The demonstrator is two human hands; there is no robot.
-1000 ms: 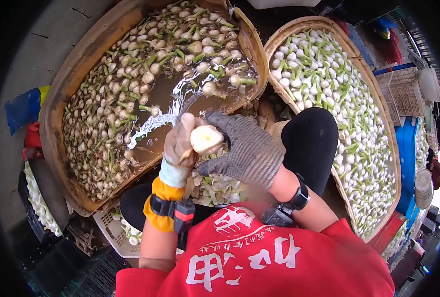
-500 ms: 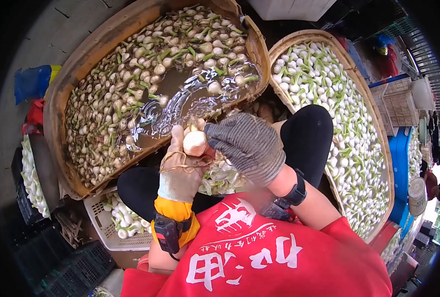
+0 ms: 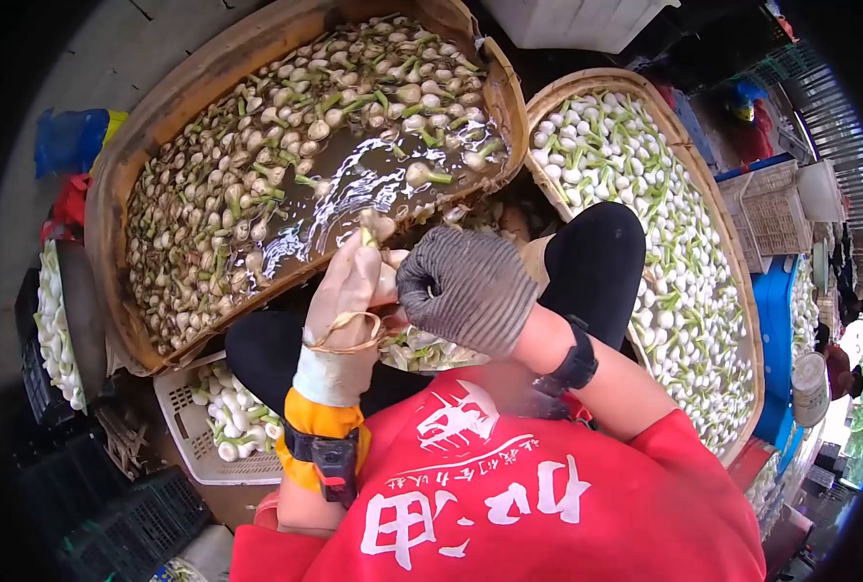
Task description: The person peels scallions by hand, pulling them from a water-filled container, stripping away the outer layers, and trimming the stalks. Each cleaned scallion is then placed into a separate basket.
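My left hand [image 3: 339, 291], in a thin pale glove with a loose band round it, is closed round garlic. A garlic bulb with a green stem [image 3: 378, 226] pokes up past its fingertips. A paler, smooth garlic bulb [image 3: 386, 286] is partly hidden between my two hands. My right hand [image 3: 470, 291], in a grey striped knit glove, is curled shut with its fingertips against the pale bulb's side. Below the hands, a heap of peeled garlic skins and stems [image 3: 422, 351] lies between my knees.
In front stands a big tub [image 3: 111, 252] of murky water with many floating unpeeled bulbs. To the right is another tub [image 3: 753, 359] full of white garlic. A white basket [image 3: 184, 427] of peeled bulbs sits by my left knee. Dark crates [image 3: 150, 519] are stacked lower left.
The pale bulb has turned and dropped lower between my hands, now mostly covered. The stemmed bulb shows higher at my left fingertips. My right hand has curled tighter and shifted slightly left.
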